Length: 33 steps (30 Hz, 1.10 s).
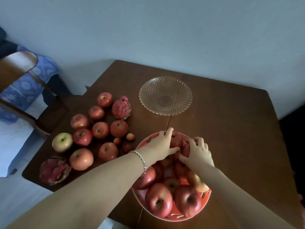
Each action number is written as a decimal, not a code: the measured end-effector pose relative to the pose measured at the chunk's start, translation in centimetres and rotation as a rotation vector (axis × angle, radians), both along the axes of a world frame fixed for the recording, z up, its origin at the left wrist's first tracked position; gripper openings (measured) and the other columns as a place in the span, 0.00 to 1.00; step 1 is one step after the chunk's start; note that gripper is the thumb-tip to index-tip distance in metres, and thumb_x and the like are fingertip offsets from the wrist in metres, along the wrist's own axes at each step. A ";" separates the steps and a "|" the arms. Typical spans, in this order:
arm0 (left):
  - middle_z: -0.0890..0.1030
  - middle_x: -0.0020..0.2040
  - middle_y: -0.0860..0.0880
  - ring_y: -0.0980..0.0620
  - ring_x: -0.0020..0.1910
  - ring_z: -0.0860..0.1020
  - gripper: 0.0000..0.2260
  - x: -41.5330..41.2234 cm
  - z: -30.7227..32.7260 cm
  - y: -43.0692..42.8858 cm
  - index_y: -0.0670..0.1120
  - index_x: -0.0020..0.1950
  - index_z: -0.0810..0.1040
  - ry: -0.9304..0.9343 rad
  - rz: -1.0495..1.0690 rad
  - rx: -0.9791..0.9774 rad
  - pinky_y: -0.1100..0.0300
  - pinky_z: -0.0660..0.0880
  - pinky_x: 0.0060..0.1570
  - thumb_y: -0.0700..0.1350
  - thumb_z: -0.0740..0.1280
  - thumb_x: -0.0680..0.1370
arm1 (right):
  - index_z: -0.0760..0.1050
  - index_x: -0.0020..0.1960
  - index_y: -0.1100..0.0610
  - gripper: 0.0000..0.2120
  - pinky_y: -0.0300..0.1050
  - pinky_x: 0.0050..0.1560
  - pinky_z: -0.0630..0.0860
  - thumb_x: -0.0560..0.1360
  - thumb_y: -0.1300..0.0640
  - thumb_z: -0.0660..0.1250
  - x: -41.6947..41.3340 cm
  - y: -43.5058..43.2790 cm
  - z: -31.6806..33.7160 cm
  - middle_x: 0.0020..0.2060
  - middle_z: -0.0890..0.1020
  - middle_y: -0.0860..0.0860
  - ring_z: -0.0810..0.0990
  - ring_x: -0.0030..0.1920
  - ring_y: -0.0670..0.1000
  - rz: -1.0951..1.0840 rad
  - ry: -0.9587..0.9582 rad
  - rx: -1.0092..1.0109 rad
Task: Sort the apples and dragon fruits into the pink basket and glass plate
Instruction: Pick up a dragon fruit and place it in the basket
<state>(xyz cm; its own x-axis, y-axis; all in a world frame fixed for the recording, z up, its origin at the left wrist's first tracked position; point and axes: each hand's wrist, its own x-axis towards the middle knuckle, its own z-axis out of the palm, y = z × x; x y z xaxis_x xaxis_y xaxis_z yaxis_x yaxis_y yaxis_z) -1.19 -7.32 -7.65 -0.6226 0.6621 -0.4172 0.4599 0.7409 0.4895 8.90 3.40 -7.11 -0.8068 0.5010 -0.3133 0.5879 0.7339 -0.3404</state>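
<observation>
- The left hand [161, 144], wearing a bracelet [141, 159], is reaching across the pink basket [207, 195] and curling its fingers over a red apple [176, 141] at the far rim. It is grasping that fruit and seems to be settling it into a gap.
- The right hand [198, 152] is clutching a neighbouring apple [186, 149] just beside the first. The two hands are nearly touching, probably so that neither fruit rolls off.
- The basket is sitting at the near edge of the surface [231, 129], close to the person. Heaped apples [159, 199] are filling it, so this is evidently where the apples are going.
- The glass plate [143, 96] is lying beyond the basket with nothing on it. It is most likely being kept for the dragon fruits.
- One dragon fruit [121, 107] is lying just left of the plate. The other dragon fruit [54, 170] is resting at the near-left corner, and neither is on the plate yet.
- Loose apples [100, 129] are clustering between those two, along with a pale yellow-green apple [62, 142] and three tiny fruits [117, 140].
- With so many apples waiting outside the basket, the sorting is looking roughly half done. The basket is also getting crowded, so careful stacking will matter.
</observation>
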 end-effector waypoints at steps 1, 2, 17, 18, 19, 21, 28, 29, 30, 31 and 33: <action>0.67 0.68 0.39 0.38 0.60 0.74 0.33 -0.2 0.1 -0.1 0.47 0.75 0.53 0.006 -0.030 0.010 0.46 0.72 0.60 0.55 0.66 0.76 | 0.64 0.69 0.52 0.30 0.50 0.64 0.66 0.70 0.43 0.66 -0.1 -0.2 0.1 0.67 0.64 0.52 0.67 0.65 0.57 -0.004 -0.020 0.011; 0.67 0.67 0.39 0.39 0.60 0.74 0.33 -0.3 0.2 -0.2 0.47 0.75 0.54 0.010 -0.057 0.027 0.46 0.73 0.59 0.54 0.66 0.76 | 0.64 0.69 0.52 0.31 0.50 0.64 0.66 0.70 0.43 0.66 -0.2 -0.3 0.3 0.67 0.63 0.52 0.67 0.65 0.57 -0.006 -0.047 0.024; 0.61 0.71 0.39 0.39 0.69 0.64 0.31 -13.1 1.8 -5.9 0.47 0.74 0.60 0.234 0.285 0.159 0.49 0.65 0.65 0.51 0.69 0.74 | 0.54 0.74 0.54 0.36 0.48 0.71 0.60 0.72 0.47 0.67 -5.6 -6.0 4.6 0.69 0.65 0.52 0.59 0.71 0.53 -0.146 0.154 -0.063; 0.56 0.73 0.40 0.38 0.71 0.60 0.35 -14.5 1.2 -6.3 0.49 0.75 0.56 0.203 0.371 0.081 0.48 0.64 0.67 0.52 0.70 0.73 | 0.55 0.74 0.53 0.35 0.47 0.70 0.61 0.72 0.47 0.67 -6.0 -6.5 4.8 0.68 0.67 0.51 0.60 0.71 0.52 -0.162 0.184 -0.091; 0.51 0.75 0.41 0.37 0.72 0.56 0.38 -16.0 0.7 -6.7 0.51 0.76 0.53 0.164 0.411 0.005 0.46 0.64 0.67 0.53 0.71 0.72 | 0.55 0.73 0.53 0.35 0.46 0.70 0.61 0.72 0.48 0.67 -6.5 -7.1 5.0 0.67 0.69 0.51 0.62 0.70 0.51 -0.190 0.213 -0.112; 0.45 0.77 0.43 0.36 0.72 0.55 0.41 -18.2 -0.4 -7.4 0.54 0.77 0.48 0.096 0.407 -0.105 0.44 0.66 0.66 0.54 0.71 0.71 | 0.56 0.73 0.53 0.34 0.44 0.68 0.61 0.73 0.49 0.67 -6.8 -8.0 5.1 0.65 0.71 0.51 0.64 0.69 0.51 -0.241 0.242 -0.139; 0.59 0.69 0.41 0.33 0.58 0.74 0.39 -21.6 -3.7 -8.0 0.59 0.76 0.50 0.049 0.363 -0.105 0.49 0.72 0.58 0.55 0.71 0.71 | 0.59 0.72 0.53 0.30 0.45 0.68 0.62 0.73 0.52 0.67 -7.0 -9.3 3.8 0.63 0.74 0.52 0.66 0.67 0.53 -0.319 0.195 -0.148; 0.61 0.68 0.41 0.33 0.57 0.75 0.38 -21.6 -3.8 -8.0 0.60 0.75 0.53 0.046 0.383 -0.067 0.48 0.73 0.58 0.54 0.71 0.71 | 0.60 0.71 0.53 0.29 0.45 0.68 0.62 0.73 0.52 0.66 -7.0 -9.3 3.8 0.62 0.74 0.51 0.66 0.67 0.53 -0.320 0.194 -0.147; 0.62 0.67 0.41 0.33 0.56 0.75 0.37 -21.4 -3.8 -7.9 0.59 0.74 0.55 0.041 0.406 -0.026 0.48 0.73 0.58 0.52 0.71 0.71 | 0.62 0.70 0.53 0.28 0.45 0.68 0.62 0.73 0.52 0.66 -7.0 -9.2 3.8 0.61 0.74 0.51 0.66 0.67 0.53 -0.317 0.189 -0.147; 0.63 0.66 0.41 0.33 0.56 0.75 0.36 -21.2 -3.7 -7.9 0.59 0.74 0.57 0.035 0.435 0.016 0.49 0.73 0.58 0.51 0.72 0.71 | 0.64 0.69 0.53 0.27 0.45 0.67 0.62 0.72 0.53 0.67 -7.1 -9.1 3.9 0.60 0.74 0.51 0.67 0.67 0.53 -0.309 0.187 -0.146; 0.63 0.66 0.43 0.34 0.54 0.77 0.35 -20.4 -3.1 -7.9 0.59 0.73 0.59 0.020 0.509 0.114 0.49 0.74 0.57 0.51 0.72 0.70 | 0.67 0.67 0.53 0.24 0.43 0.65 0.63 0.72 0.54 0.67 -7.0 -8.8 4.0 0.59 0.75 0.51 0.68 0.65 0.52 -0.286 0.182 -0.137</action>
